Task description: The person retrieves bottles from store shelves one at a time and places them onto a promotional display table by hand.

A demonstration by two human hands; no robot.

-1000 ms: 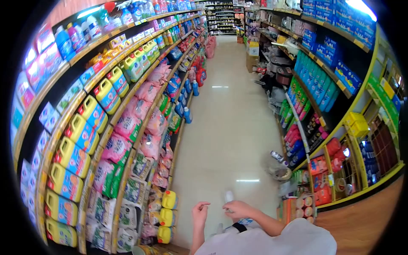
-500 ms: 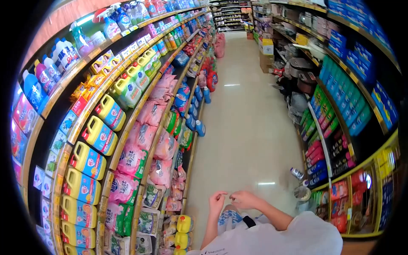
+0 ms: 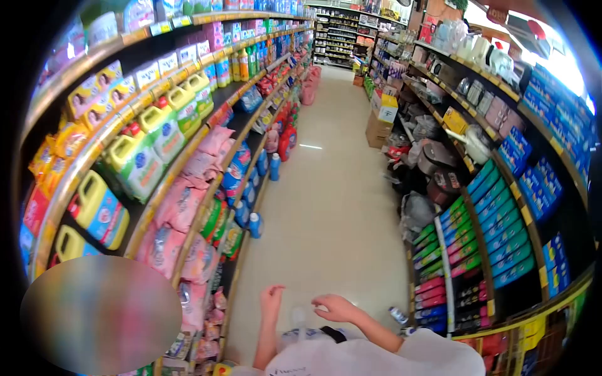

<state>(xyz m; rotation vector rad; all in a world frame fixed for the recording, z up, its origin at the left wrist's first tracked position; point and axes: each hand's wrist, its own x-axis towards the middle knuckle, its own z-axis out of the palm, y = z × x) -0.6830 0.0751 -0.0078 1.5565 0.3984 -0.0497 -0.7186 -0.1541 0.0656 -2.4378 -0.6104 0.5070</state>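
Note:
In the lower middle of the head view, my left hand [image 3: 271, 299] is raised in front of my body, its fingers loosely bent toward the right. Across a small gap, my right hand [image 3: 335, 309] reaches in from the right with its fingers partly spread. I see nothing held in either hand. Both are over the aisle floor [image 3: 313, 232], short of the shelves. Below and between them shows a pale, blurred patch [image 3: 298, 316] that I cannot make out. A white shirt [image 3: 376, 358] covers my body at the bottom edge.
Left shelves hold yellow-capped jugs [image 3: 103, 210], pink bags [image 3: 182, 203] and blue bottles [image 3: 255, 224]. On the right stand green-blue packs [image 3: 501, 219], blue boxes [image 3: 540, 182] and dark bags [image 3: 442, 185]. Cartons [image 3: 379, 128] sit farther along. A small bottle [image 3: 397, 314] lies on the floor.
My hands, close together before, are now farther apart. The view has shifted, showing more of the right shelves and the far end. A blurred oval now covers the lower left.

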